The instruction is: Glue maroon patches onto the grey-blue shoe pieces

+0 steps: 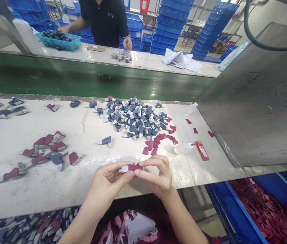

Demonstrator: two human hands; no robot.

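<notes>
Between my two hands is a small plastic part with a dark red panel and a light grey end [135, 167]. My left hand [110, 178] pinches its grey end with thumb and fingers. On the other side, my right hand [158, 173] grips the red end between thumb and forefinger. Just beyond lie loose dark red pieces [155, 142], and behind them a heap of blue-and-grey plastic parts [135, 118]. One blue-and-grey part [106, 141] sits apart, left of the heap. Several red-and-grey parts [44, 145] are scattered on the tabletop to the left.
A small clear bottle [183, 148] lies beside a red-and-yellow packet [202, 150]. A metal panel [260, 101] stands at the right. Below it is a blue bin [247, 210] of red pieces. Across the green conveyor [95, 79], a person in a dark shirt [103, 23] handles grey parts.
</notes>
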